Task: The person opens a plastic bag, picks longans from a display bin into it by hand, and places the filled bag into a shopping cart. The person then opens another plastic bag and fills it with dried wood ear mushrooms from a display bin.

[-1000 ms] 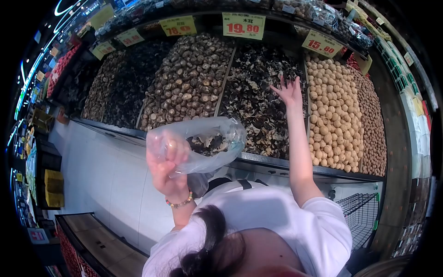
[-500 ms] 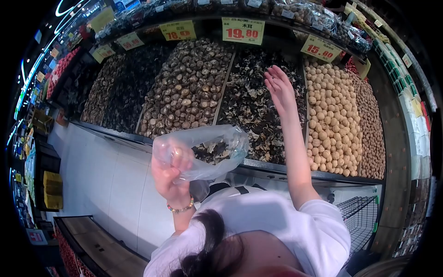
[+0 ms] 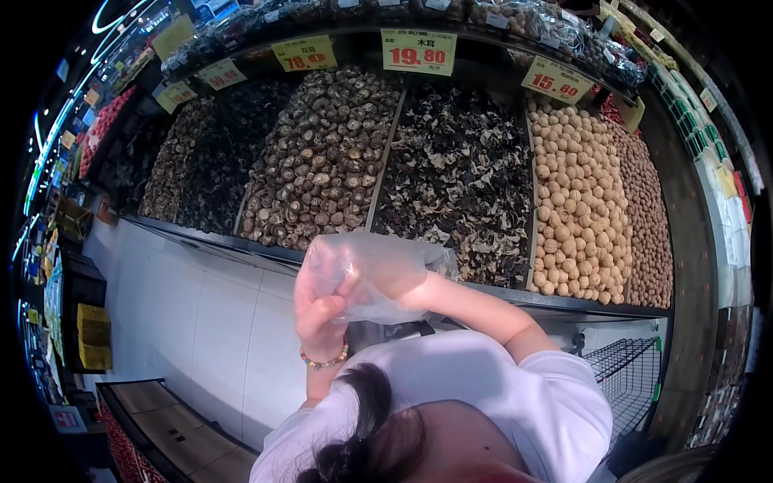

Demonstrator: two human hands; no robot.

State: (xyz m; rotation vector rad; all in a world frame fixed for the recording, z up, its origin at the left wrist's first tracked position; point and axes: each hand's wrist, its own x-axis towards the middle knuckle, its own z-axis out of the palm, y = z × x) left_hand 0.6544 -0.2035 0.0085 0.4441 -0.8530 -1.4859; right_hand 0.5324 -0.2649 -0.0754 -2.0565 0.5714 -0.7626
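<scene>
Left hand [image 3: 320,310] gripping translucent bag [image 3: 372,274], right hand [image 3: 407,288] inside, grip unclear, fungus [image 3: 459,173] in bin [image 3: 515,295]

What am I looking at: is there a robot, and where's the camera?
No robot: this is a person using two bare hands, seen from a camera worn on the head, looking forward and down. The left hand, with a colourful beaded bracelet at its wrist, holds a clear, thin plastic bag. The right hand shows through the bag's film; whether it holds anything is unclear. Beyond lie heaps of round brown mushrooms, dark frilly fungus and round tan nuts.
</scene>
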